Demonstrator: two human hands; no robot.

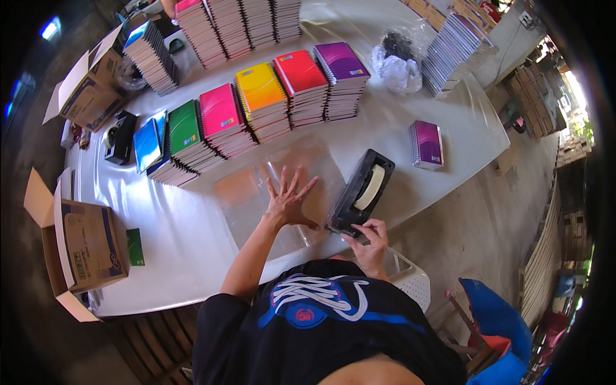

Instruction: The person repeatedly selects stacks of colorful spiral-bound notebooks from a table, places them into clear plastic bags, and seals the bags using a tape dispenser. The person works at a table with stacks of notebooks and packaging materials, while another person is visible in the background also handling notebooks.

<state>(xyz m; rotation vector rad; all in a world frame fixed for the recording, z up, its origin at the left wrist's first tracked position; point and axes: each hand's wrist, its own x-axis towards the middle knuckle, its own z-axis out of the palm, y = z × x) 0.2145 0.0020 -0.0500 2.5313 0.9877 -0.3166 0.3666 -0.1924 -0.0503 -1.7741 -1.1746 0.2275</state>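
My left hand (pixel 287 200) lies with fingers spread on a clear plastic sheet or bag (pixel 240 221) that is flat on the white table. Just right of it stands a black tape dispenser (pixel 350 204) with a roll of pale tape (pixel 370 187). At the dispenser's near end is my right hand (pixel 371 247), thumb and fingers brought together. Whatever they pinch there is too small to make out. Beyond the sheet runs a row of spiral notebook stacks: blue (pixel 151 144), green (pixel 185 128), pink (pixel 219 108), yellow (pixel 261 86), red (pixel 299 72) and purple (pixel 341 62).
A small purple notebook pile (pixel 426 144) sits right of the dispenser. Open cardboard boxes (pixel 90 240) stand at the left, near a green card (pixel 135 247) and a second black dispenser (pixel 120 138). Crumpled plastic (pixel 399 69) and more notebooks (pixel 454 54) lie at the far right.
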